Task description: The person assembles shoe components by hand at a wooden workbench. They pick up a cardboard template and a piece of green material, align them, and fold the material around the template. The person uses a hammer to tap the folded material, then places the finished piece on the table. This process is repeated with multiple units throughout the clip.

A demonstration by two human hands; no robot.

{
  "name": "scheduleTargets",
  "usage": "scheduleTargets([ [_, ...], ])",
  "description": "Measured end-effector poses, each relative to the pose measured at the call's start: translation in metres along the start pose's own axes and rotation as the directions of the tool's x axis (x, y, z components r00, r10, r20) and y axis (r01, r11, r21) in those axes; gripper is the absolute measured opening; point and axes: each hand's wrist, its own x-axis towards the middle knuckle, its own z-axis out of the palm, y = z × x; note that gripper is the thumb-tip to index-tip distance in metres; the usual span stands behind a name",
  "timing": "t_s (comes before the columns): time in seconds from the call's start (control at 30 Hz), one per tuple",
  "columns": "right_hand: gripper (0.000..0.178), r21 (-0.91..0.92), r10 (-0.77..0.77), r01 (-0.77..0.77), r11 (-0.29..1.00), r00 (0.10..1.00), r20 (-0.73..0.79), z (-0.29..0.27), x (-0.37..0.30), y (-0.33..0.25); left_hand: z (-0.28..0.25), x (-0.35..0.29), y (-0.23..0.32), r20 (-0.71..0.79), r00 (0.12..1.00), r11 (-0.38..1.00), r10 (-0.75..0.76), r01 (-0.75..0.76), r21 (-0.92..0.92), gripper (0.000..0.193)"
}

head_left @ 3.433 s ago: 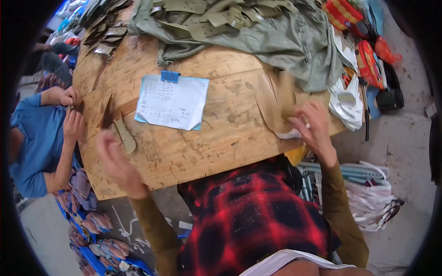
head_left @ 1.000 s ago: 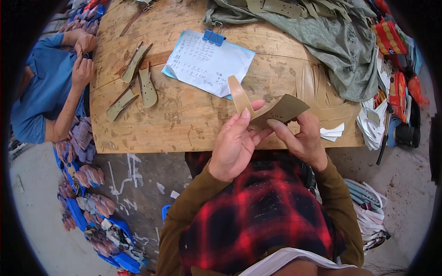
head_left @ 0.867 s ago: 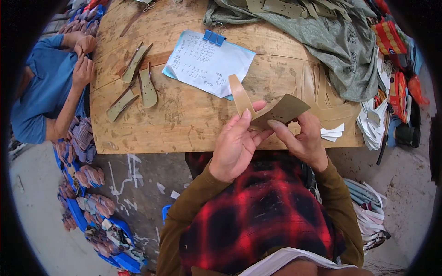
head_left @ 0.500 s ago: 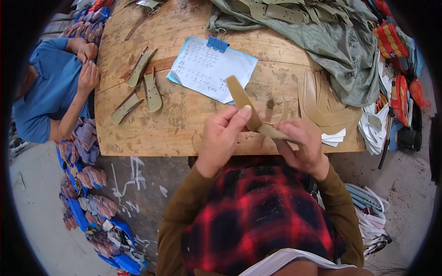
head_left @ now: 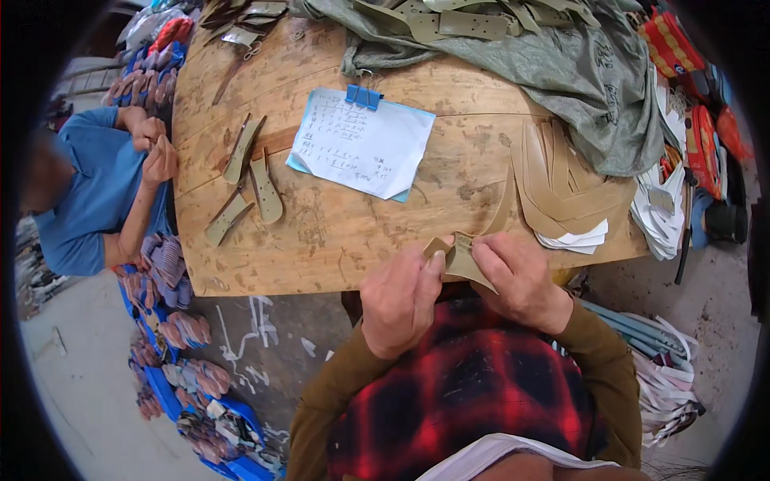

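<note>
A folded olive-tan leather-like piece (head_left: 462, 263) is stretched between my two hands, low over the table's near edge. My left hand (head_left: 399, 305) is closed on its left end, with the thumb pressed on top. The fingers and thumb of my right hand (head_left: 517, 276) pinch its right side. Just beyond my right hand lies a thin curved tan strip (head_left: 502, 204). Beside that strip is a stack of curved tan pieces (head_left: 553, 208) with white sheets (head_left: 579, 241) under its near edge.
Olive pieces with punched holes (head_left: 265, 192) lie at left on the wooden table (head_left: 337, 232). A clipped handwritten sheet (head_left: 353, 144) sits mid-table. Far back, a grey-green cloth (head_left: 553, 88) bears more cut pieces. Someone in a blue shirt (head_left: 108, 188) works at the left edge.
Both hands have come lower and nearer my body. The piece, earlier pointing up out of my left hand, is now folded down between both hands. The view has shifted slightly.
</note>
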Motion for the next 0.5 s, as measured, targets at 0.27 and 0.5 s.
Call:
scheduleTargets([
  [0.27,0.026,-0.054,0.095,-0.092,0.994,0.994,0.05,0.008,-0.006,-0.002,-0.003,-0.007,-0.007,0.181,0.981,0.993,-0.075,0.09,-0.074,0.024],
  [0.5,0.027,0.106,0.223,-0.235,0.966,0.969,0.108,0.008,0.0,-0.004,0.007,-0.011,-0.029,0.201,0.975,0.919,-0.094,0.162,-0.36,0.028],
])
